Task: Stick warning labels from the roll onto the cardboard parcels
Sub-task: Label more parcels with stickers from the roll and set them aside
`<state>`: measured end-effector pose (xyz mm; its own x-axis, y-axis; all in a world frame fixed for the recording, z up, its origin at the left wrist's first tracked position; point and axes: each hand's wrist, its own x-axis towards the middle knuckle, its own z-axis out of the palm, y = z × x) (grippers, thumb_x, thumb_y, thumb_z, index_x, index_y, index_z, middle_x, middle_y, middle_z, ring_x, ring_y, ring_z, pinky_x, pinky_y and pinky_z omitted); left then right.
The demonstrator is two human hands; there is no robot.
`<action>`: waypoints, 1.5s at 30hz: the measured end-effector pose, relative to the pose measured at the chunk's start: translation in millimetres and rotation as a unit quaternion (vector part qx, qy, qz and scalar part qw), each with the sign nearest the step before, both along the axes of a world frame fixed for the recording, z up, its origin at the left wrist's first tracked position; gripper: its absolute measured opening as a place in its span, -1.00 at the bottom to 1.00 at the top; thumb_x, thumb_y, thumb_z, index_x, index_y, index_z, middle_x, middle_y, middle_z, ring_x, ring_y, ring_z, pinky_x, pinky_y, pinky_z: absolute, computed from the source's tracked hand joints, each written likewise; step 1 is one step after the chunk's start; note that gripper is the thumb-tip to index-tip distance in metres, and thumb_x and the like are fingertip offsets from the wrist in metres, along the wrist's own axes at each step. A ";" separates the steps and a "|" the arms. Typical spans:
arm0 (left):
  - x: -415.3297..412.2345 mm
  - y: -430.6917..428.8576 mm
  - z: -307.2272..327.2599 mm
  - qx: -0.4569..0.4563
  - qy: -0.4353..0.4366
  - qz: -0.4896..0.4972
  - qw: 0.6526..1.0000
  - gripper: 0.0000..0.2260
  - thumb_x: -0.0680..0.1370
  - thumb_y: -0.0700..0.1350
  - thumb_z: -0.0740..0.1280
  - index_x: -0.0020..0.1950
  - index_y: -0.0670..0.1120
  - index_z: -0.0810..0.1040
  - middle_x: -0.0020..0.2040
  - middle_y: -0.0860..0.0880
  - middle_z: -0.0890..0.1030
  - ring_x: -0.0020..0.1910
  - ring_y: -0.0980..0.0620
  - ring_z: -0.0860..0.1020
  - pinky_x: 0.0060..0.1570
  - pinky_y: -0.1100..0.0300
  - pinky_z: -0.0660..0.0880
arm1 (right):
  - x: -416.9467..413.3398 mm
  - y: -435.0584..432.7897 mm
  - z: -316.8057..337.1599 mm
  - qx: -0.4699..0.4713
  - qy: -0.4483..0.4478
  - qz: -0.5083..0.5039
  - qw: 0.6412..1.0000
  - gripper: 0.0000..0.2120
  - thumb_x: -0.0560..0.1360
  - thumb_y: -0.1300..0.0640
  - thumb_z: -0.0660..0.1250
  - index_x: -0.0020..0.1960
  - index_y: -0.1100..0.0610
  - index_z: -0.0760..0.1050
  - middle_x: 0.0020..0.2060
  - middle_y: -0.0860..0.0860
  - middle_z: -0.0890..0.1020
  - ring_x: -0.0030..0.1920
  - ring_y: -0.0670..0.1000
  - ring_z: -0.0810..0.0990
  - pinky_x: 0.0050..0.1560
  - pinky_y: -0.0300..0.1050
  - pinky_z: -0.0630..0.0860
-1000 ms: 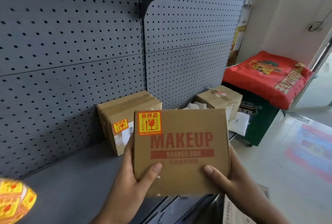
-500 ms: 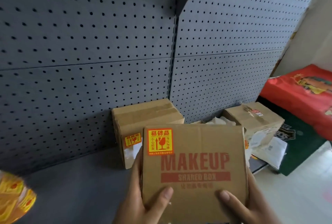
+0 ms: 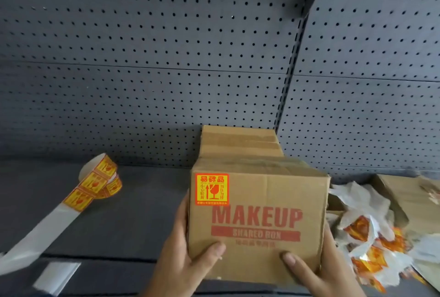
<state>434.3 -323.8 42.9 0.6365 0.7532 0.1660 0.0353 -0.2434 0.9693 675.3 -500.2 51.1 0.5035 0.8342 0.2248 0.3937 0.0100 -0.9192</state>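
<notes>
**Head view.** I have the cardboard box (image 3: 257, 225), printed MAKEUP, front and centre. It is held between both grips just in front of a second box (image 3: 238, 142), which stands against the pegboard (image 3: 142, 58).

- **Left grip** (image 3: 183, 249): clasps the box's left side, with the thumb laid across the lower front face.
- **Right grip** (image 3: 326, 268): clasps the lower right corner, with the thumb likewise on the front. Both are grasping the box; neither is released.
- **Box and shelf:** I cannot tell whether the box's underside rests on the shelf (image 3: 133, 213) or hangs just above it.
- **Warning label** (image 3: 212, 189): red and yellow, it sits flat in the upper left corner of the front face. It is square to the edges, with no lifted corner visible.
- **Label roll** (image 3: 100, 180): lies on the shelf well to the left, apart from both grips. A bare backing strip (image 3: 35, 237) trails from it toward the near edge.
- **At right:** crumpled backing paper (image 3: 371, 232) lies heaped beside another piece of cardboard (image 3: 404, 192), which is too cropped to identify.

**Step in hand, as I judge it:** this box carries its label and is being parked on the shelf.

**Next move:** it calls for settling the box against the second box and releasing both grips. I would then reach left for the roll to peel a fresh label. The loose strip could snag, so I would take the roll by its core.
</notes>
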 end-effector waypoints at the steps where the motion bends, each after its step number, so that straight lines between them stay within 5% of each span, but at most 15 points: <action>1: 0.1 -0.2 -4.1 -0.003 -0.005 0.001 1.000 -0.14 0.37 0.13 0.51 0.53 0.36 0.07 0.19 0.19 0.67 0.05 0.05 0.71 -0.01 0.14 0.66 | -17.6 13.8 1.2 -0.041 -0.019 0.005 0.999 -0.14 0.32 -0.03 0.60 0.46 -0.18 0.18 0.16 -0.48 0.56 0.18 -0.43 0.53 0.11 -0.58 0.39; 8: -1.4 10.9 -17.9 -0.002 0.069 0.041 0.997 -0.07 0.40 0.10 0.57 0.57 0.27 0.03 0.23 0.29 0.61 0.19 0.16 0.65 0.14 0.09 0.64 | -5.0 34.8 -28.3 -0.094 0.001 0.041 0.995 -0.05 0.23 -0.32 0.57 0.49 -0.24 0.16 0.22 -0.17 0.64 0.26 -0.12 0.60 0.29 0.05 0.54; 11: 0.5 23.0 -28.9 0.006 0.104 0.036 0.994 -0.07 0.41 0.09 0.55 0.60 0.21 0.02 0.22 0.36 0.58 0.19 0.24 0.63 0.17 0.13 0.62 | -2.4 44.6 -41.1 -0.102 -0.022 0.035 0.994 -0.17 0.32 -0.12 0.59 0.41 -0.31 0.16 0.17 -0.34 0.60 0.22 -0.25 0.58 0.25 -0.12 0.54; 16: 8.1 36.0 -44.9 0.020 0.147 0.059 0.987 -0.22 0.46 0.00 0.55 0.54 0.10 0.18 0.12 0.37 0.60 0.12 0.49 0.54 0.01 0.53 0.50 | -4.5 56.8 -54.9 -0.122 -0.044 0.012 0.991 -0.14 0.40 0.01 0.57 0.48 -0.26 0.10 0.17 -0.51 0.48 0.21 -0.37 0.51 0.21 -0.20 0.51; 21: 11.3 47.4 -58.6 0.024 0.170 0.064 0.983 -0.23 0.44 0.05 0.56 0.53 0.04 0.23 0.17 0.30 0.58 0.09 0.51 0.53 0.04 0.53 0.49 | -6.0 61.6 -67.1 -0.134 -0.055 -0.013 0.989 -0.26 0.39 -0.09 0.51 0.43 -0.24 0.19 0.19 -0.43 0.49 0.24 -0.25 0.54 0.23 0.00 0.57; 26: 11.2 54.2 -70.0 0.030 0.166 0.064 0.984 -0.15 0.33 0.20 0.53 0.52 -0.01 0.27 0.13 0.31 0.61 0.11 0.43 0.57 0.02 0.51 0.50 | -7.7 64.5 -68.9 -0.146 -0.070 -0.031 0.986 -0.30 0.44 -0.01 0.53 0.25 -0.46 0.11 0.12 -0.59 0.41 0.19 -0.28 0.54 0.17 -0.12 0.56; 31: 10.1 56.0 -74.2 0.036 0.164 0.063 0.984 -0.12 0.30 0.25 0.54 0.52 0.05 0.25 0.13 0.46 0.57 0.12 0.41 0.58 0.06 0.39 0.56 | -9.4 64.4 -67.2 -0.163 -0.066 -0.036 0.984 -0.31 0.44 -0.02 0.52 0.38 -0.27 0.16 0.15 -0.56 0.40 0.23 -0.34 0.49 0.22 -0.12 0.54; 34: 10.1 55.5 -74.1 0.042 0.158 0.066 0.984 -0.15 0.36 0.14 0.58 0.53 0.04 0.24 0.12 0.40 0.60 0.13 0.41 0.57 0.12 0.30 0.59 | -9.7 62.8 -64.8 -0.160 -0.072 -0.036 0.984 -0.27 0.42 -0.08 0.52 0.46 -0.11 0.20 0.20 -0.44 0.43 0.27 -0.29 0.47 0.26 -0.10 0.53; 38: 4.7 54.8 -73.8 0.025 0.132 0.036 0.990 -0.06 0.36 0.12 0.60 0.59 0.13 0.13 0.28 0.36 0.54 0.27 0.31 0.55 0.27 0.07 0.57 | -14.1 50.7 -53.6 -0.203 -0.111 -0.049 0.972 -0.23 0.39 -0.30 0.43 0.48 -0.18 0.16 0.38 -0.28 0.38 0.36 -0.20 0.44 0.23 -0.10 0.52; 41: -11.6 54.1 -75.2 0.041 0.117 0.034 0.992 0.03 0.30 0.35 0.54 0.60 0.31 -0.02 0.52 0.31 0.33 0.48 0.21 0.39 0.40 -0.03 0.46 | -22.9 36.9 -44.0 -0.289 -0.167 -0.057 0.941 -0.07 0.35 -0.54 0.13 0.59 -0.17 -0.04 0.53 -0.20 0.24 0.48 -0.09 0.36 0.36 -0.07 0.47; 45: -41.3 57.4 -71.3 0.096 0.119 0.067 0.986 -0.09 0.33 0.46 0.41 0.55 0.44 -0.02 0.58 0.40 0.14 0.53 0.25 0.26 0.44 0.03 0.42 | -48.9 26.9 -21.4 -0.371 -0.247 -0.042 0.894 -0.02 0.24 -0.62 -0.16 0.56 -0.18 0.01 0.53 -0.20 0.24 0.49 -0.11 0.33 0.37 -0.16 0.42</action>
